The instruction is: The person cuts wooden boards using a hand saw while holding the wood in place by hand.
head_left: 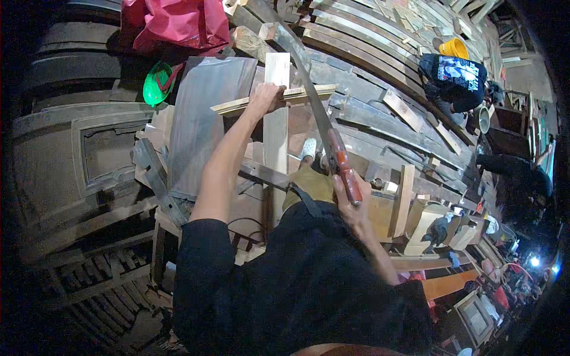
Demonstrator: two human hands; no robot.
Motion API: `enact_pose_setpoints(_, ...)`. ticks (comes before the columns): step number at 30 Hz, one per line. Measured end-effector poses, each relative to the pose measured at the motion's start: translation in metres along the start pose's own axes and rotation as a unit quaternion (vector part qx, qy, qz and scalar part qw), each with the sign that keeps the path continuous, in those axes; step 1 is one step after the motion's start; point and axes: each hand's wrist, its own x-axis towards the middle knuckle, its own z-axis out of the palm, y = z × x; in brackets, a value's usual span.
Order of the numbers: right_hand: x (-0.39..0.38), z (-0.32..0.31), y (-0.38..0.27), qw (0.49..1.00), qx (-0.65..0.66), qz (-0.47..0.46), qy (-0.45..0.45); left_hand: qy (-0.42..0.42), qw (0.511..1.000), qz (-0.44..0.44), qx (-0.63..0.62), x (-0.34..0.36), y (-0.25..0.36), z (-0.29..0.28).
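My left hand (268,97) is closed around a thin pale wood strip (312,92) that lies crosswise over a long pale plank (276,136). In my right hand (355,196) is a handsaw (316,101), gripped near the lower end of its reddish-brown handle. Its long grey blade slants up and left, passing close to or across the strip's right part. I cannot tell whether the teeth touch the wood. Under my left forearm stands a broad grey-brown panel (205,130).
A bright pink sack (175,26) and a green basket (157,84) are at the upper left. Long stacked boards (368,50) run along the far side. At the right, a person in a dark shirt (454,77) bends over. Wood offcuts (404,110) lie about the floor.
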Motion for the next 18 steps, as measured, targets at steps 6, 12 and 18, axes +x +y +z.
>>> enact_pose_setpoints(6, 0.002, 0.011, -0.002, 1.0, 0.015, 0.008, 0.025, 0.047, 0.999, -0.007, -0.013, -0.005, -0.003, 0.002)
enact_pose_setpoints(12, -0.002, 0.017, -0.017, 0.999, -0.01, -0.005, 0.033, 0.041, 0.999, 0.005, 0.007, -0.008, -0.004, 0.015)
enact_pose_setpoints(18, 0.047, 0.025, 0.001, 0.998, 0.058, -0.003, 0.018, 0.0, 0.996, -0.012, 0.085, -0.013, -0.013, 0.03)
